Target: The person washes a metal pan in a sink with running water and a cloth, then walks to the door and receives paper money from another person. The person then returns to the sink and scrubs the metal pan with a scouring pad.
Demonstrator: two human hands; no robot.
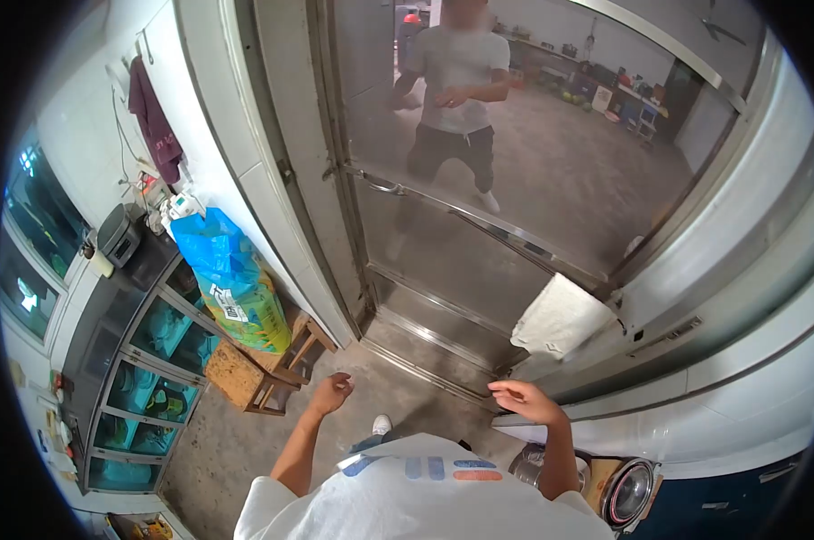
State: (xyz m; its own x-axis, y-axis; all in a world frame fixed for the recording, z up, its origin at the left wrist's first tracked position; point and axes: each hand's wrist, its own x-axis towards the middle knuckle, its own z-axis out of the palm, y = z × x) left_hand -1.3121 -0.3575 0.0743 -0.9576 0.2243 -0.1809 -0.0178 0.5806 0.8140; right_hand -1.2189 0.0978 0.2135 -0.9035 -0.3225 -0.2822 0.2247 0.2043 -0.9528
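Note:
My left hand hangs in the air over the concrete floor, right of a small wooden stool; its fingers are loosely curled and apart, with nothing visible in them. In front of the door sill, my right hand is raised with its fingers loosely stretched and holds nothing. Just above it, a white cloth hangs over the bar of the metal-framed door. Neither hand touches the door or the cloth.
Beyond the door's see-through panel stands a person. On the left are a blue and green bag, a glass-fronted cabinet and a hanging maroon cloth. Round metal vessels are at the lower right.

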